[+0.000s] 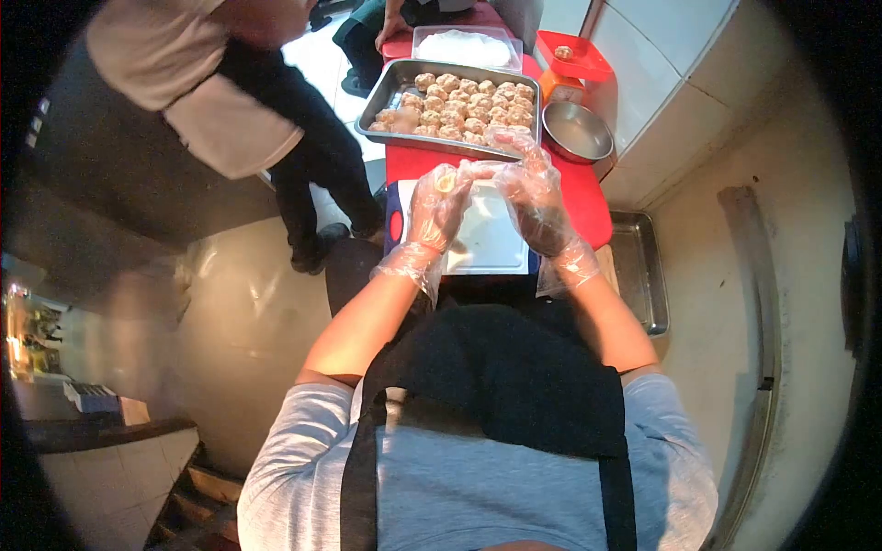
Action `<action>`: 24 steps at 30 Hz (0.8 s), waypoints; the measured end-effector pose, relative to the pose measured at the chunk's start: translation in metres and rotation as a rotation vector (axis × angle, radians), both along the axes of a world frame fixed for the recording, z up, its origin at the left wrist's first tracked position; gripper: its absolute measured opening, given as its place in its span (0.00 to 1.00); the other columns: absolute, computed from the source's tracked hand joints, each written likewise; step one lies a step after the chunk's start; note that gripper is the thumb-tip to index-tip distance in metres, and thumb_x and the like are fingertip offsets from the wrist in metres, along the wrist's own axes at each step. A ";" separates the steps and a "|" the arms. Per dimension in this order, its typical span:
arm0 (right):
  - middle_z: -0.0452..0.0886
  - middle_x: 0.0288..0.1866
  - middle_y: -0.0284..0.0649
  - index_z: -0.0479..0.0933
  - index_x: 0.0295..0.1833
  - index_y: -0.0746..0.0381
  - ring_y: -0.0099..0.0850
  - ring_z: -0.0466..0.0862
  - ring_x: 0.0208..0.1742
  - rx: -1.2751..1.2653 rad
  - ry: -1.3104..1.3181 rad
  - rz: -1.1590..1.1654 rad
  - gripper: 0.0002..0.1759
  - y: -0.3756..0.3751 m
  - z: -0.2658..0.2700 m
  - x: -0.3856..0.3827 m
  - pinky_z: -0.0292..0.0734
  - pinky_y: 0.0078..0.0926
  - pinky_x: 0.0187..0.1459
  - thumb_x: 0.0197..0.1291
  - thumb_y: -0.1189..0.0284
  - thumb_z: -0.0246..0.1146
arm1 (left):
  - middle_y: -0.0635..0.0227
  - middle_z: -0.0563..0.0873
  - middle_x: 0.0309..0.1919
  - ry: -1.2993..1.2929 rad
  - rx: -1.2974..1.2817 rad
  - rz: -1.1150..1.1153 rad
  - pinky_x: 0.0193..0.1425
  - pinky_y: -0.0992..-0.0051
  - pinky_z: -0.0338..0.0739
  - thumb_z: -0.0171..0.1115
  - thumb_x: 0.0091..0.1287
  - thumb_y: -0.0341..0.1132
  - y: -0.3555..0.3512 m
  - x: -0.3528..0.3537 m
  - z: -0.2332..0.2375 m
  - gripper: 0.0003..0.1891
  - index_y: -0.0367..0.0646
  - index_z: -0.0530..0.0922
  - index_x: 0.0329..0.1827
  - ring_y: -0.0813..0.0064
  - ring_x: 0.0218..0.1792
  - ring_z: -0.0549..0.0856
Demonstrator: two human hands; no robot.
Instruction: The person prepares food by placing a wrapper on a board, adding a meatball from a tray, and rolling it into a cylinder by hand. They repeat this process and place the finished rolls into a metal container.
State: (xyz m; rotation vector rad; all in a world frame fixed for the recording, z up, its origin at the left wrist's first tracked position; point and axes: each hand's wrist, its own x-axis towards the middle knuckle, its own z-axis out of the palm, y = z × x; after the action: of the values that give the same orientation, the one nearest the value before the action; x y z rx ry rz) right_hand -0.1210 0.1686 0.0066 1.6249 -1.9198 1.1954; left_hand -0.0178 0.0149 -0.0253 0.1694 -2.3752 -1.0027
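Both my hands wear clear plastic gloves and meet above a white flat-topped item with blue edges (487,241). My left hand (434,213) is curled round a small pale yellow piece (446,183), whose exact kind I cannot make out. My right hand (536,200) is close beside it, fingers apart and partly stretched out, with a finger reaching toward the left fingertips. Just beyond the hands, a metal tray (418,141) bears rows of lumpy beige balls (455,106). Part of its near right corner is hidden behind my right fingers.
A round metal bowl (577,129) and an orange-red basin (588,60) stand right of the tray. Behind it is a clear container of white powder (469,48), on the red table (588,188). A person (312,138) stands at left; another person's hand (392,29) rests at the back. A tiled wall is at right.
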 end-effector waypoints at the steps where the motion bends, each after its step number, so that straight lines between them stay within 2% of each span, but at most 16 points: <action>1: 0.75 0.64 0.50 0.86 0.47 0.58 0.46 0.72 0.66 -0.053 -0.020 0.036 0.23 0.000 -0.001 0.002 0.64 0.41 0.68 0.70 0.54 0.51 | 0.62 0.78 0.25 0.058 -0.116 -0.022 0.39 0.63 0.74 0.61 0.63 0.34 -0.003 0.000 -0.002 0.07 0.46 0.80 0.42 0.61 0.30 0.79; 3: 0.75 0.65 0.50 0.87 0.45 0.58 0.45 0.71 0.68 -0.105 -0.270 0.093 0.23 -0.002 -0.005 0.008 0.64 0.40 0.67 0.70 0.55 0.52 | 0.63 0.77 0.25 0.163 -0.279 -0.075 0.36 0.62 0.73 0.62 0.61 0.31 -0.013 -0.004 -0.006 0.07 0.50 0.80 0.42 0.59 0.30 0.78; 6: 0.75 0.66 0.48 0.89 0.46 0.54 0.43 0.69 0.71 -0.104 -0.350 0.079 0.17 0.001 -0.003 0.008 0.64 0.39 0.69 0.63 0.58 0.59 | 0.64 0.78 0.25 0.130 -0.616 -0.032 0.36 0.60 0.74 0.62 0.62 0.30 -0.015 -0.001 0.007 0.09 0.53 0.82 0.44 0.58 0.30 0.79; 7: 0.75 0.67 0.47 0.89 0.46 0.54 0.43 0.69 0.71 -0.074 -0.272 0.046 0.16 0.004 0.007 0.012 0.64 0.39 0.69 0.61 0.59 0.61 | 0.64 0.82 0.29 0.250 -0.476 -0.200 0.35 0.60 0.76 0.62 0.63 0.30 -0.024 0.003 0.009 0.10 0.52 0.83 0.45 0.58 0.31 0.81; 9: 0.72 0.70 0.45 0.88 0.49 0.50 0.45 0.67 0.73 0.009 -0.114 0.051 0.18 0.006 0.009 0.006 0.59 0.43 0.73 0.54 0.60 0.64 | 0.65 0.84 0.31 0.426 -0.478 -0.278 0.36 0.61 0.76 0.62 0.64 0.30 -0.021 -0.002 0.011 0.09 0.50 0.83 0.45 0.59 0.32 0.82; 10: 0.71 0.71 0.44 0.88 0.49 0.49 0.46 0.66 0.73 0.050 -0.035 0.061 0.18 0.009 0.013 0.006 0.57 0.45 0.73 0.54 0.59 0.64 | 0.65 0.85 0.32 0.513 -0.480 -0.319 0.36 0.62 0.77 0.62 0.64 0.31 -0.019 -0.004 0.014 0.08 0.50 0.83 0.45 0.59 0.33 0.83; 11: 0.70 0.72 0.43 0.88 0.50 0.48 0.47 0.65 0.74 0.090 0.046 0.071 0.19 0.011 0.020 0.007 0.55 0.46 0.74 0.53 0.57 0.64 | 0.66 0.86 0.36 0.476 -0.331 -0.407 0.37 0.62 0.77 0.64 0.62 0.31 -0.019 -0.008 0.008 0.10 0.49 0.83 0.46 0.60 0.33 0.83; 12: 0.69 0.73 0.43 0.88 0.50 0.46 0.48 0.63 0.75 0.129 0.130 0.082 0.19 0.013 0.025 0.008 0.53 0.48 0.74 0.53 0.56 0.65 | 0.66 0.86 0.36 0.480 -0.339 -0.428 0.36 0.61 0.76 0.64 0.61 0.31 -0.020 -0.008 0.006 0.11 0.49 0.83 0.47 0.60 0.33 0.82; 15: 0.67 0.74 0.41 0.87 0.51 0.42 0.50 0.61 0.76 0.188 0.146 0.049 0.22 0.012 0.028 0.010 0.47 0.51 0.76 0.51 0.51 0.65 | 0.66 0.85 0.37 0.475 -0.366 -0.486 0.36 0.59 0.75 0.65 0.58 0.31 -0.020 -0.004 0.018 0.15 0.49 0.82 0.50 0.59 0.32 0.81; 20: 0.67 0.74 0.38 0.86 0.52 0.38 0.48 0.59 0.77 0.204 0.208 0.051 0.22 0.013 0.038 0.014 0.44 0.55 0.76 0.50 0.48 0.66 | 0.65 0.85 0.39 0.470 -0.426 -0.502 0.36 0.58 0.75 0.65 0.54 0.32 -0.023 -0.004 0.021 0.20 0.50 0.80 0.53 0.57 0.31 0.80; 23: 0.69 0.73 0.34 0.87 0.49 0.39 0.48 0.59 0.77 0.241 0.275 0.044 0.21 0.010 0.053 0.020 0.43 0.58 0.75 0.48 0.49 0.68 | 0.62 0.82 0.34 0.340 -0.475 -0.477 0.42 0.62 0.79 0.67 0.56 0.33 -0.018 -0.004 0.028 0.12 0.48 0.82 0.44 0.58 0.38 0.84; 24: 0.69 0.72 0.33 0.87 0.47 0.40 0.48 0.59 0.77 0.253 0.301 0.044 0.20 0.009 0.056 0.021 0.43 0.58 0.75 0.47 0.49 0.69 | 0.62 0.82 0.35 0.336 -0.473 -0.485 0.44 0.62 0.79 0.68 0.55 0.33 -0.017 -0.002 0.032 0.14 0.47 0.82 0.45 0.58 0.40 0.84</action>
State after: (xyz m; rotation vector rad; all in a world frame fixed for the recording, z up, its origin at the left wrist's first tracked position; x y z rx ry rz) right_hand -0.0997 0.1774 0.0627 1.8603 -1.9044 0.6922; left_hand -0.0199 -0.0024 0.0065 -0.7219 -2.2973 -0.5719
